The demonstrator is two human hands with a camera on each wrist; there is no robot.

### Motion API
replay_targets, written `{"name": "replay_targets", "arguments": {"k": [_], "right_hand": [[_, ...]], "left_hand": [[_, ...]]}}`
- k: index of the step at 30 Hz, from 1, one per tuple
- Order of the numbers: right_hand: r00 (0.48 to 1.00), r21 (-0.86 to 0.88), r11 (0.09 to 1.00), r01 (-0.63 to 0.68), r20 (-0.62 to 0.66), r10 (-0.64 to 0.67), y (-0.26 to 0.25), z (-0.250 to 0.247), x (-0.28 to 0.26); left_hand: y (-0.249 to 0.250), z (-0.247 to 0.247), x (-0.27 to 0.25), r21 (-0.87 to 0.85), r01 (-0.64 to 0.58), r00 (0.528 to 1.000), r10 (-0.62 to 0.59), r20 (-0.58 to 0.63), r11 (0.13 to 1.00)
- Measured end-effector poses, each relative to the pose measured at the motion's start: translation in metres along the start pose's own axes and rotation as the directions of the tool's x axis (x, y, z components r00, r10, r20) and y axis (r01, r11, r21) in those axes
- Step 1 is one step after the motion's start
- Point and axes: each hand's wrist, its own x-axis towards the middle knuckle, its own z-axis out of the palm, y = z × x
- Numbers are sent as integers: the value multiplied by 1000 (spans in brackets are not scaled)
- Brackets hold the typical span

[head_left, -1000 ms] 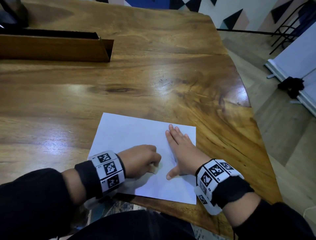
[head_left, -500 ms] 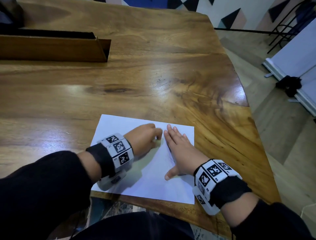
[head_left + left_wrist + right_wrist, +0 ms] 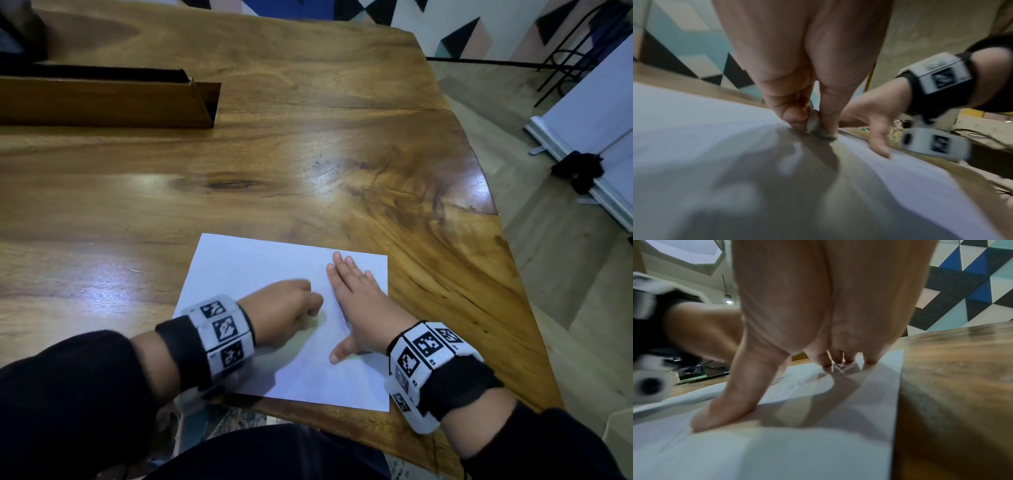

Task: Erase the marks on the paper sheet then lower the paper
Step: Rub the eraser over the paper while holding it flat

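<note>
A white paper sheet (image 3: 260, 270) lies flat on the wooden table (image 3: 308, 164), near its front edge. My left hand (image 3: 291, 308) is fisted over the middle of the sheet and pinches a small grey eraser (image 3: 816, 128), whose lower end touches the paper (image 3: 694, 129). My right hand (image 3: 356, 294) lies flat on the sheet's right part, fingers straight and thumb spread, pressing the paper (image 3: 797, 451) down. Faint pencil marks show between the two hands; they are too blurred to read.
A long brown open cardboard box (image 3: 102, 99) lies at the table's back left. The table's curved right edge (image 3: 496, 219) drops off to a tiled floor. A white stand with a black object (image 3: 579, 168) is on the floor to the right.
My left hand with the eraser slid away from me up the sheet, then came back toward me and is blurred with motion. The right hand stayed flat on the paper.
</note>
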Motion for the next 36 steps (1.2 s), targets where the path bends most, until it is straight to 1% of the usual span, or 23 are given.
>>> {"name": "replay_targets", "arguments": {"k": [2, 4, 6, 8, 9, 11, 13, 15, 16, 18, 20, 22, 26, 27, 28, 29, 30, 31, 32, 33, 34, 35, 36], "right_hand": [[1000, -4, 1000, 0, -2, 0, 0, 0, 1], [1000, -6, 1000, -2, 0, 2, 1, 1, 1], [1000, -6, 1000, -2, -2, 2, 1, 2, 2], [1000, -3, 1000, 0, -3, 0, 1, 1, 2], [1000, -3, 1000, -1, -4, 1, 0, 1, 1], [1000, -12, 1000, -2, -4, 2, 0, 0, 1], [1000, -18, 1000, -6, -3, 6, -1, 0, 1], [1000, -30, 1000, -9, 0, 9, -1, -1, 1], [1000, -38, 999, -9, 4, 9, -2, -1, 0], [1000, -40, 999, -10, 9, 10, -1, -1, 0], [1000, -21, 1000, -8, 7, 9, -1, -1, 1], [1000, -9, 1000, -8, 2, 8, -1, -1, 1], [1000, -14, 1000, -9, -2, 9, 0, 0, 1], [1000, -8, 1000, -7, -2, 7, 0, -1, 1], [1000, -1, 1000, -4, 0, 4, 0, -1, 1], [1000, 4, 1000, -2, 1, 2, 1, -1, 0], [1000, 7, 1000, -2, 1, 2, 1, -1, 0], [1000, 9, 1000, -5, -1, 5, 2, -1, -1], [1000, 10, 1000, -14, -6, 15, 3, 0, -2], [999, 9, 999, -31, -15, 31, 4, 1, -4], [998, 6, 999, -52, -24, 52, 5, 2, -5], [997, 9, 997, -76, -31, 76, 5, 2, -6], [994, 26, 995, -100, -34, 101, 6, 3, -8]], "left_hand": [[5, 11, -17, -14, -66, 990, 67, 120, 998], [6, 15, -21, 2, -121, 976, 119, 183, 993], [6, 6, -9, 21, -100, 984, 95, 153, 995], [8, -2, 5, 2, -42, 998, 42, 50, 999], [10, -2, 10, -9, -16, 1000, 16, 20, 1000], [13, 1, 9, 17, -36, 999, 35, 20, 999], [11, 11, -7, 7, -94, 989, 92, 119, 996], [9, 17, -20, 13, -176, 960, 169, 222, 984], [9, 16, -20, 43, -202, 950, 185, 253, 978], [11, 7, -9, 48, -142, 967, 128, 221, 989], [9, -3, 8, 26, -66, 994, 64, 90, 997], [7, -7, 14, 4, -28, 999, 28, 37, 1000], [8, 19, -6, 97, -94, 983, 77, 164, 991], [9, 24, -13, 183, -179, 972, 145, 185, 967], [9, 28, -16, 194, -213, 965, 175, 198, 957], [10, 25, -18, 175, -273, 945, 230, 232, 946], [10, 20, -17, 134, -247, 947, 209, 244, 960], [9, 14, -15, 19, -140, 969, 133, 210, 990], [5, 8, -12, -42, -54, 990, 59, 130, 998], [1, 1, -8, -85, 22, 999, -19, 34, 996], [-5, -3, -3, -150, 79, 994, -90, -68, 985], [-11, -5, 0, -173, 94, 978, -124, -169, 980], [-15, -5, 1, -146, 93, 963, -126, -239, 985]]}}
